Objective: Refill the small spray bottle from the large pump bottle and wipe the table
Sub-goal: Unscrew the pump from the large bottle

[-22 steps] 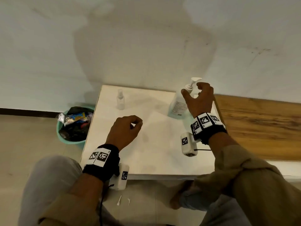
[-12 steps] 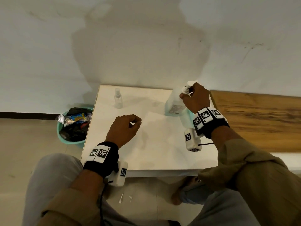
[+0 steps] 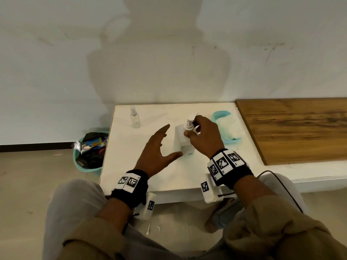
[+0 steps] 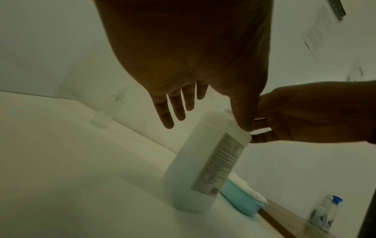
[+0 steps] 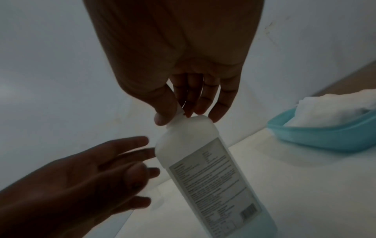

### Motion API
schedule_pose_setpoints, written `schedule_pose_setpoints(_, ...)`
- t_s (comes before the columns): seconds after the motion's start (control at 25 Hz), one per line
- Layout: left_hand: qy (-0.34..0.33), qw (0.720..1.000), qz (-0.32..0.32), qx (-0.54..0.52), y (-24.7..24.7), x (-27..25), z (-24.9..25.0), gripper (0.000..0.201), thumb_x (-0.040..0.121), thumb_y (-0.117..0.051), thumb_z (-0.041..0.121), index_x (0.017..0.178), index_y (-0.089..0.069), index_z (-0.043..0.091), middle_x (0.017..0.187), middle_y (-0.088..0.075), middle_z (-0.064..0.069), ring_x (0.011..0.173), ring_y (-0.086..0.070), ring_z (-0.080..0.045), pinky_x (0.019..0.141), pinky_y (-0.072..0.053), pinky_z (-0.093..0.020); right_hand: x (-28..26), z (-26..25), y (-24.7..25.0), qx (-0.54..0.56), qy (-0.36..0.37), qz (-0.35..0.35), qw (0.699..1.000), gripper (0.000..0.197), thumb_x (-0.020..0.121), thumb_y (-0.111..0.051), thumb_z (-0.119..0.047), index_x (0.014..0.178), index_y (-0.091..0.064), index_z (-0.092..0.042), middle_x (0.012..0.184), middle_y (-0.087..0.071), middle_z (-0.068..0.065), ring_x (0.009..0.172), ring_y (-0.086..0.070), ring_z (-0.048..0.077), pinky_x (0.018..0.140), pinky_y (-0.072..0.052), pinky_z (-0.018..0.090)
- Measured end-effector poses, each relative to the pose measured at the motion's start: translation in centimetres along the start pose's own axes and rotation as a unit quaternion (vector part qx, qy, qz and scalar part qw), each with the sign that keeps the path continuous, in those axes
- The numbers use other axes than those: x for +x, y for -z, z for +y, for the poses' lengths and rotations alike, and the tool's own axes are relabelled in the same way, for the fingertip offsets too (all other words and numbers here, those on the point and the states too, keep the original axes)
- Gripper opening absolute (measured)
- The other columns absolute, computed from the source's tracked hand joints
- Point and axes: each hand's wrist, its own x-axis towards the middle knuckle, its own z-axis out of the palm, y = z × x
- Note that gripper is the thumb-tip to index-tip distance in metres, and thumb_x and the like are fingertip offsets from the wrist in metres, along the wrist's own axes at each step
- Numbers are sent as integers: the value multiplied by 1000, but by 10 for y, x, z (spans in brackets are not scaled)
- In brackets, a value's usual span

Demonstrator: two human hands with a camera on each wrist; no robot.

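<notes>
White pump bottle (image 3: 183, 141) — neck pinched by right hand (image 3: 203, 136) fingers — left hand (image 3: 156, 153) fingers spread wide beside it

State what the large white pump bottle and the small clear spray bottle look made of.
Large white pump bottle: probably translucent matte plastic; its milky wall glows softly, and bluish liquid shows low down. Small clear spray bottle: clear glossy plastic, possibly glass; the table shows through it.

Bare bench (image 3: 131, 152) lies open left of the pump bottle (image 3: 181, 142), up to the small spray bottle (image 3: 135, 118) near the back edge. On the bottle's right, the teal tub (image 3: 221, 114) of wipes stands just beside it, narrowing passage.
</notes>
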Motion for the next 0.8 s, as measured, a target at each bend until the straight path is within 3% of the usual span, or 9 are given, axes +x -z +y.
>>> schedule_pose_setpoints(0.12,-5,1000,2,0,-13,-2,4,92,78,-76,51,152,-25,33,156,-34,13,139,-38,-8,110,-41,-36,-14,-7,-13,15,9,-8,1000,32,82,-74,-23,111,-61,-18,104,-63,-5,95,-56,16,79,-39,25)
schedule_pose_setpoints(0.24,-19,999,30,-32,-19,-6,4,74,86,-72,36,149,-35,27,154,-40,11,138,-42,-10,105,-46,-43,-22,-12,-21,7,20,-1,1000,30,84,-71,-22,112,-61,-19,106,-62,-4,98,-54,17,78,-37,26)
schedule_pose_setpoints(0.56,-26,997,37,-64,-20,-4,2,65,89,-70,22,147,-42,25,154,-40,8,139,-42,-10,103,-50,-36,-27,-12,-24,17,12,19,1000,37,82,-73,-28,116,-59,-22,110,-63,-5,102,-54,17,79,-38,26)
schedule_pose_setpoints(0.8,-47,996,38,-63,-20,-1,1,66,85,-74,18,144,-45,25,151,-44,11,136,-46,-10,97,-53,-34,-27,-7,-22,67,-9,41,997,39,73,-79,-48,103,-63,-28,99,-64,-11,93,-56,13,76,-48,32)
